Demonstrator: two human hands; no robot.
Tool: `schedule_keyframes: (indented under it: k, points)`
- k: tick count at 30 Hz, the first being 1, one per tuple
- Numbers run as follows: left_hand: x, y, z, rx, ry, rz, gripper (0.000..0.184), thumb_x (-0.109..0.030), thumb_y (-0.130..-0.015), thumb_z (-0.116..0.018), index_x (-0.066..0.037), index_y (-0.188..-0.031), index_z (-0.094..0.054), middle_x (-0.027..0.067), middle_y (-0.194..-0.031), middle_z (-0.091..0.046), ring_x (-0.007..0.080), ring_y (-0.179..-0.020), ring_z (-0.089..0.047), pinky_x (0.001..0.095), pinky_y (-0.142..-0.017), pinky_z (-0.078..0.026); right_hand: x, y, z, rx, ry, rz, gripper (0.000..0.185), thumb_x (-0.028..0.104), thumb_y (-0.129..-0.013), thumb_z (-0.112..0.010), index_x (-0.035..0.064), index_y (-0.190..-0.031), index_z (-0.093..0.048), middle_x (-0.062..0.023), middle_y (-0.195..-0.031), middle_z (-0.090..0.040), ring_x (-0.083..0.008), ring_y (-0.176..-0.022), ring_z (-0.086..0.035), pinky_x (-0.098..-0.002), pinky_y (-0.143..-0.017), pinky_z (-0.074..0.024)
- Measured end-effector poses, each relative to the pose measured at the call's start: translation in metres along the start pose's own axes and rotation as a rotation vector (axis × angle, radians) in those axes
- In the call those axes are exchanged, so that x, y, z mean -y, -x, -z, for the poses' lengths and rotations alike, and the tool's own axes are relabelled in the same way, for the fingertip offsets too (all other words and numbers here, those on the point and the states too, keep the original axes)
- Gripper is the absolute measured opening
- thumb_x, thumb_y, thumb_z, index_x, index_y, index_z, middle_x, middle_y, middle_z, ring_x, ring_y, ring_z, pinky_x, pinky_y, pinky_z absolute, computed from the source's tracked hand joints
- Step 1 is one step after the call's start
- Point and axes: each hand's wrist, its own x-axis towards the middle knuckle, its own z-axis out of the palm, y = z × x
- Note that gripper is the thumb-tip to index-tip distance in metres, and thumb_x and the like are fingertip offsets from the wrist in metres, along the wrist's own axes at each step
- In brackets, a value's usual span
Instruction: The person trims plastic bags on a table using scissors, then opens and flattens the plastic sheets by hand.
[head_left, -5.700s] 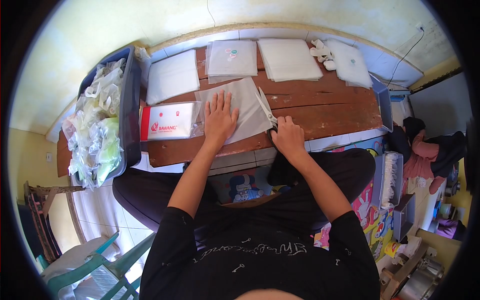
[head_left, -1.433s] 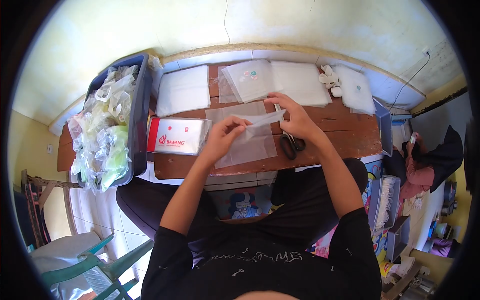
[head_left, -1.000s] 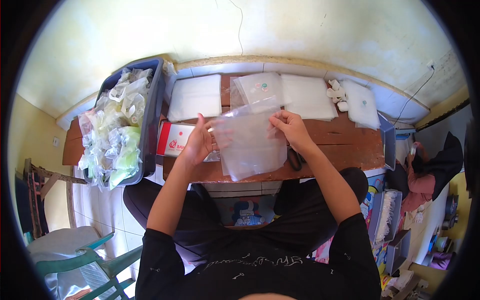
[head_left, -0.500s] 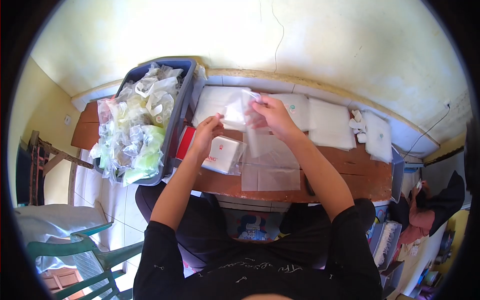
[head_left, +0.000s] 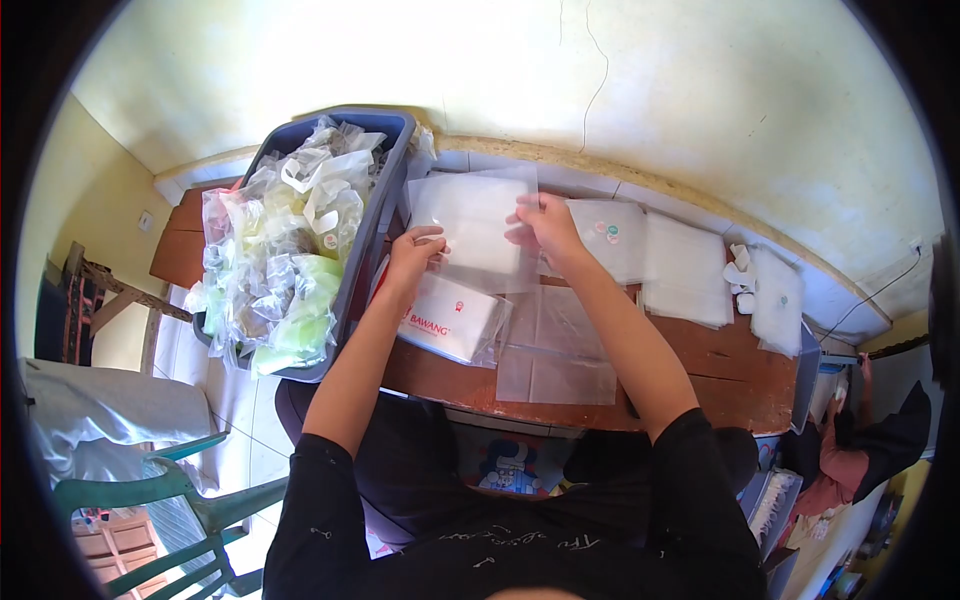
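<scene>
Between my two hands hangs a clear plastic bag [head_left: 487, 255], held flat over a pile of similar bags near the wall. My left hand [head_left: 415, 258] pinches its left edge, just above a white packet with red "BAWANG" lettering [head_left: 450, 318]. At the bag's right edge, my right hand [head_left: 550, 230] is closed on the plastic with thumb and fingers. Another clear bag [head_left: 556, 375] lies flat on the brown wooden bench [head_left: 450, 385] below my hands.
A grey tub [head_left: 352, 290] heaped with filled, crumpled bags stands at left. Stacks of clear bags [head_left: 685, 270] and rolled white pieces [head_left: 740, 268] line the bench's right. A green chair [head_left: 195, 500] is lower left; another person [head_left: 845, 460] sits at far right.
The bag, bunched near my raised right hand before, is now spread out flat between both hands. My right hand has lowered slightly, and the head view has shifted a little.
</scene>
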Motion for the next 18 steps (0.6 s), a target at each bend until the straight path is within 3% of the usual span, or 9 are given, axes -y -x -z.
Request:
schedule_keyframes:
  k: [2,4,8,14,16,18]
  points:
    - [0.007,-0.005,0.001,-0.082,-0.093,-0.027,0.03,-0.006,-0.089,-0.064,0.001,-0.117,-0.059,0.0089,-0.084,-0.069,0.0104,-0.068,-0.062,0.0236,-0.058,-0.046,-0.017,-0.006,0.005,-0.055,0.084,-0.079,0.033,0.004,-0.094,-0.055,-0.0047,-0.125,-0.049,-0.0193,-0.102,-0.066,-0.0251,-0.077,-0.07,-0.034,-0.068,-0.0598]
    - [0.017,-0.013,0.003,-0.175,-0.219,-0.097,0.03,-0.004,-0.087,-0.066,-0.001,-0.116,-0.06,0.0076,-0.078,-0.069,0.0105,-0.063,-0.062,0.0224,-0.057,-0.045,-0.034,-0.013,0.008,-0.087,0.206,-0.118,0.038,0.0,-0.088,-0.056,-0.0057,-0.125,-0.047,-0.0195,-0.094,-0.067,-0.0245,-0.07,-0.07,-0.031,-0.06,-0.0585]
    - [0.017,-0.032,0.013,-0.244,-0.269,-0.161,0.029,-0.006,-0.087,-0.067,-0.001,-0.115,-0.059,0.0068,-0.075,-0.069,0.0108,-0.06,-0.062,0.0244,-0.057,-0.046,-0.049,-0.029,0.012,-0.073,0.115,-0.068,0.042,-0.005,-0.085,-0.056,-0.0067,-0.126,-0.045,-0.0209,-0.093,-0.067,-0.0239,-0.071,-0.07,-0.0285,-0.062,-0.0587]
    - [0.024,-0.055,0.031,-0.298,-0.397,-0.244,0.055,-0.005,-0.081,-0.068,-0.002,-0.133,-0.047,0.0086,-0.081,-0.068,0.0157,-0.07,-0.065,0.0307,-0.068,-0.051,-0.048,-0.058,0.002,-0.145,0.137,0.069,0.048,-0.008,-0.082,-0.057,-0.0082,-0.128,-0.043,-0.02,-0.098,-0.065,-0.0253,-0.08,-0.07,-0.0313,-0.07,-0.0607]
    - [0.042,-0.066,0.044,-0.325,-0.633,-0.314,0.068,-0.003,-0.077,-0.068,-0.006,-0.14,-0.042,0.0087,-0.088,-0.067,0.0171,-0.078,-0.066,0.0313,-0.075,-0.052,-0.056,-0.061,-0.001,-0.21,0.238,0.039,0.049,-0.005,-0.079,-0.062,-0.0068,-0.125,-0.047,-0.0171,-0.093,-0.066,-0.023,-0.077,-0.07,-0.0308,-0.066,-0.0588]
    - [0.041,-0.064,0.045,-0.327,-0.6,-0.296,0.069,-0.002,-0.076,-0.068,-0.008,-0.14,-0.043,0.0083,-0.089,-0.067,0.0173,-0.079,-0.066,0.0313,-0.075,-0.052,-0.066,-0.062,0.002,-0.241,0.386,0.079,0.049,-0.002,-0.075,-0.066,-0.0041,-0.122,-0.051,-0.0157,-0.089,-0.068,-0.0227,-0.076,-0.07,-0.0317,-0.066,-0.0581]
